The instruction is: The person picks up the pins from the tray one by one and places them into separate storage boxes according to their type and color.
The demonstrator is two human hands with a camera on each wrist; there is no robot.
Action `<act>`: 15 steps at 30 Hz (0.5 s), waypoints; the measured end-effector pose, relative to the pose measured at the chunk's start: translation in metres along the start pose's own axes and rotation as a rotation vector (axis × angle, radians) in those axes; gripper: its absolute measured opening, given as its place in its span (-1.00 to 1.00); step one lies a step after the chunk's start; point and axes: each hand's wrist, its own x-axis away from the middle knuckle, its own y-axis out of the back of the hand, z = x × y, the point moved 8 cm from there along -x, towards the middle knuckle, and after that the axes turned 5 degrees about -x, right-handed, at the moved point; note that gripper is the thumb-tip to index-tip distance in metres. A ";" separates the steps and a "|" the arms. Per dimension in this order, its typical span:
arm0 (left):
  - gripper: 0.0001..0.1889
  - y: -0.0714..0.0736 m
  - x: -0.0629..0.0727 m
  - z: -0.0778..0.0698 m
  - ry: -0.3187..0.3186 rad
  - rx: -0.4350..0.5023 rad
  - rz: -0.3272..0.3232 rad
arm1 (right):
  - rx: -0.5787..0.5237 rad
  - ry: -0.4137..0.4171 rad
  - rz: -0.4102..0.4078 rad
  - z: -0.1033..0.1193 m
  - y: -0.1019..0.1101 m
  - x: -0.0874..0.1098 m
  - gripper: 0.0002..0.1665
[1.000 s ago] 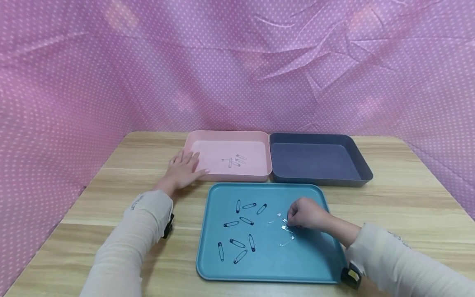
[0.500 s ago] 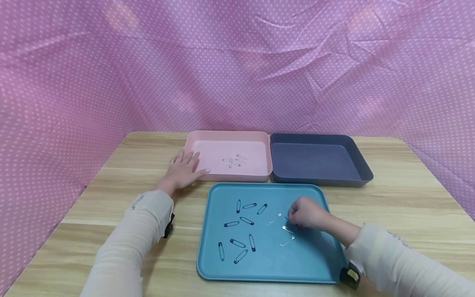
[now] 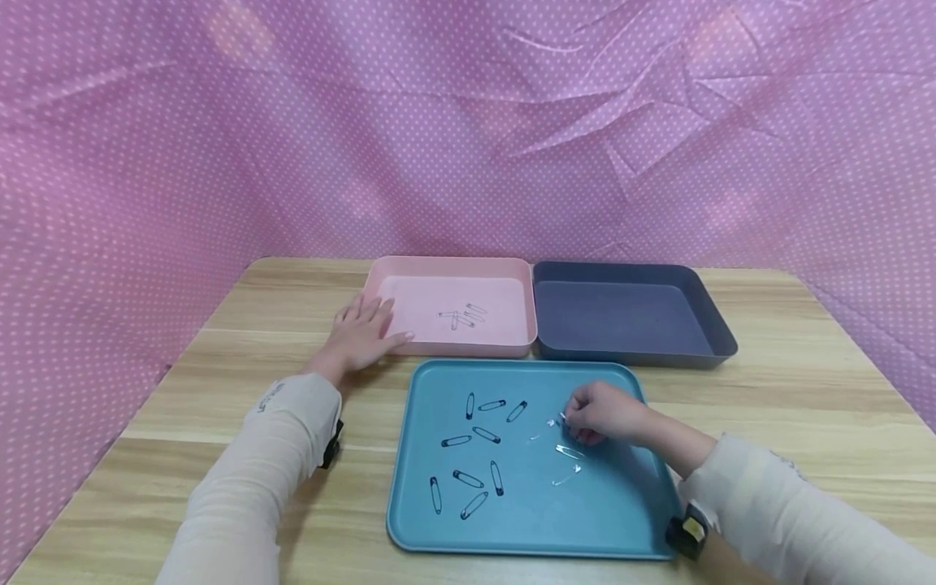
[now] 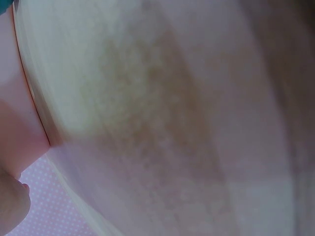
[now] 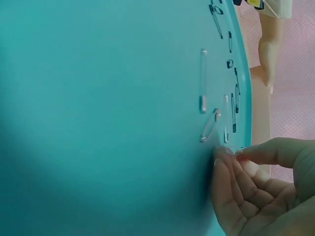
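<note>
My right hand (image 3: 603,413) is over the right half of the blue tray (image 3: 526,536), thumb and fingertips pinching a silver safety pin (image 3: 563,418), mostly hidden by the fingers. Beside it on the tray lie a few silver safety pins (image 3: 569,452); the right wrist view shows a silver pin (image 5: 203,81) farther out on the tray. Several black safety pins (image 3: 468,479) are spread over the tray's left half. My left hand (image 3: 360,335) rests with fingers spread at the left front corner of the pink tray (image 3: 461,350). Several safety pins (image 3: 462,315) lie inside that pink tray.
A dark grey tray (image 3: 621,309) stands against the right side of the pink one, behind the blue tray. All sit on a wooden table (image 3: 797,390). A pink dotted cloth (image 3: 468,130) hangs around the back and sides.
My right hand has taken up a silver safety pin from beside the others and shifted slightly up and away from them. The left hand has stayed in place.
</note>
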 end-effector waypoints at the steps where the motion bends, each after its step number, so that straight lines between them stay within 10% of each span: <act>1: -0.19 0.000 0.000 0.000 -0.001 0.004 -0.002 | -0.015 0.006 0.009 0.001 0.000 -0.001 -0.90; 15: -0.18 0.002 0.002 0.000 0.000 0.017 -0.001 | -0.120 0.046 -0.055 0.031 0.009 -0.019 -0.91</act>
